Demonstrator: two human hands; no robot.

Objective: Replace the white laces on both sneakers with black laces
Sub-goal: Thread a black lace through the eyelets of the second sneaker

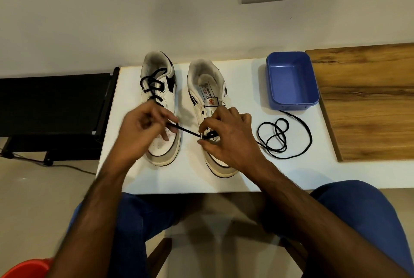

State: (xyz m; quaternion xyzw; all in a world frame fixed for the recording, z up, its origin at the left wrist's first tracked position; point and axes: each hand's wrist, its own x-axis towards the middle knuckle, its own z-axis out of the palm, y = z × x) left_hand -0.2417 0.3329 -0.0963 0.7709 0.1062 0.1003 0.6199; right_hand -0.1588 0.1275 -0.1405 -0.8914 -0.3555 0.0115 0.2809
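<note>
Two white sneakers stand side by side on the white table (pixel 179 177), toes toward me. The left sneaker (pixel 160 89) is laced with a black lace tied near its collar. The right sneaker (pixel 209 85) shows open eyelets up its tongue. A black lace (pixel 284 136) runs through its lowest eyelets and coils loosely on the table to the right. My left hand (pixel 143 129) pinches one end of this lace, pulled taut leftward over the left sneaker's toe. My right hand (pixel 228 136) rests on the right sneaker's front and pinches the lace at the eyelets.
A blue plastic tub (pixel 291 80) sits at the back right of the table, empty. A wooden surface (pixel 367 98) adjoins on the right. A black stand (pixel 53 103) is on the left. A red object (pixel 26 268) shows at the bottom left. My knees are under the table edge.
</note>
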